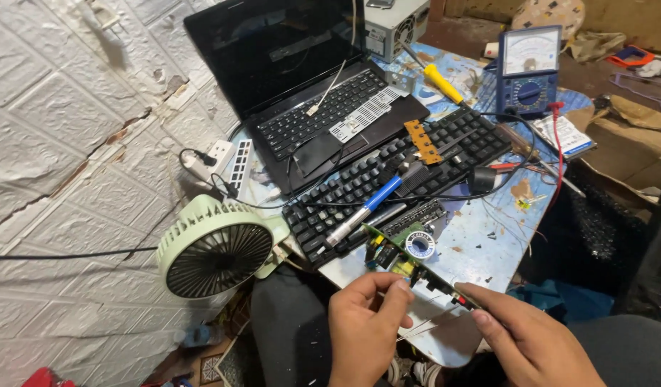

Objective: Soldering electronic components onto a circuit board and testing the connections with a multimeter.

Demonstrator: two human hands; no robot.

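Both hands grip one green circuit board (409, 269): left hand (363, 326) pinching its near edge, right hand (528, 340) closed on the end at 4 o'clock. Beyond, at 12 o'clock, a solder spool (420, 245) and blue-handled soldering iron (363, 211) rest by a black keyboard (395, 179) on the scuffed pale-blue counter (481, 244). Pale-green fan (216, 247) at 9 o'clock; open laptop (302, 86) and blue analogue meter (529, 68) farthest, against white embossed wall (65, 143).

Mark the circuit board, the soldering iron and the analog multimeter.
circuit board (406, 259): head view, middle of the green board's edge held between both hands.
soldering iron (382, 195): head view, blue handle, lying on the black keyboard.
analog multimeter (529, 92): head view, blue front below the dial.
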